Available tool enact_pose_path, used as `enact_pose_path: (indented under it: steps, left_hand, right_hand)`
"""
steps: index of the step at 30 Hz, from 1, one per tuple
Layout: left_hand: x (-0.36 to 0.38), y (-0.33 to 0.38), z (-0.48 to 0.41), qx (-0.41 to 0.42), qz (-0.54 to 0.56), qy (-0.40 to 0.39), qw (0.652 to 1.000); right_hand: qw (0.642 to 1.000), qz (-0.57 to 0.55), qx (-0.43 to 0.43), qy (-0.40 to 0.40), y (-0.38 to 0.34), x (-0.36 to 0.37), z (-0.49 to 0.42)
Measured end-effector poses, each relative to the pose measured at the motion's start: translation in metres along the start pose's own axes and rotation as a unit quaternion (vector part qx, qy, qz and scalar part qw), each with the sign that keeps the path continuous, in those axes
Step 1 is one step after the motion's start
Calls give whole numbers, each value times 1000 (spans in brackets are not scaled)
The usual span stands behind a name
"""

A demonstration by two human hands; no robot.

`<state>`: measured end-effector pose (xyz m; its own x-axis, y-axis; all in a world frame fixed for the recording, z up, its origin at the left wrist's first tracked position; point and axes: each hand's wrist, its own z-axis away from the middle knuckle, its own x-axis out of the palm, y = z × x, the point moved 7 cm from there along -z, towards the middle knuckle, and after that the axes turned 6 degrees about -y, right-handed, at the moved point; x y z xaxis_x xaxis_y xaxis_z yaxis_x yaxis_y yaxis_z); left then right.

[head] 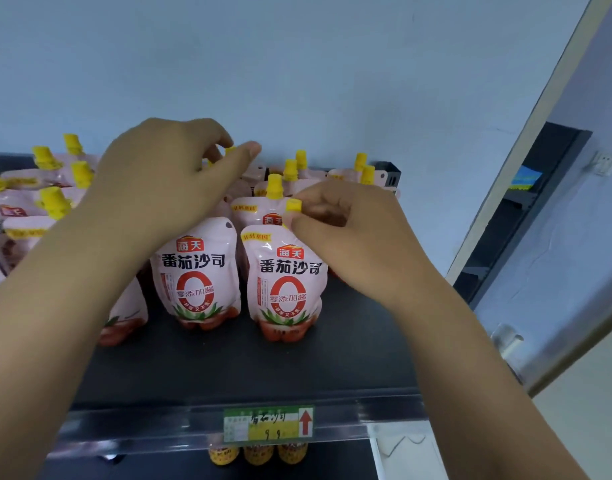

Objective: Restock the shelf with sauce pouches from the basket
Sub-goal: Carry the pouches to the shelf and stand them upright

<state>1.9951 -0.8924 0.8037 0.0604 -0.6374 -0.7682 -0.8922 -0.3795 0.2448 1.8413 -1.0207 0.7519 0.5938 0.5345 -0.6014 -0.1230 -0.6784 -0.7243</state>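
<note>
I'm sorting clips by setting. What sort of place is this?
Most likely a small shop or supermarket: a dark shelf stocked with rows of identical sauce pouches, a price label on its front edge, and more goods on the tier below.

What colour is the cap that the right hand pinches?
The cap is yellow, best seen in the head view.

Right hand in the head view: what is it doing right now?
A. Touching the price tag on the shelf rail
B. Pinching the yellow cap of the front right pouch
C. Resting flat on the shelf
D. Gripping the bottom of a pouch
B: the right hand has its fingertips closed on the yellow cap of the front right pouch, which stands upright on the shelf.
</note>
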Motion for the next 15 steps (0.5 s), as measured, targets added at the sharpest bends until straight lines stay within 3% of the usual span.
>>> enact_pose_path:
  steps: [5, 8, 15]
  left_hand:
    - [0, 13, 18, 2, -32, 19, 999]
    - [3, 25, 25, -20, -27, 49, 998]
    - [19, 70, 39, -4, -5, 36, 999]
  right_hand:
    - [985, 88, -3, 149, 6, -16, 21]
    - [970, 64, -5, 234, 18, -31, 37]
    - [957, 149, 44, 243, 44, -61, 77]
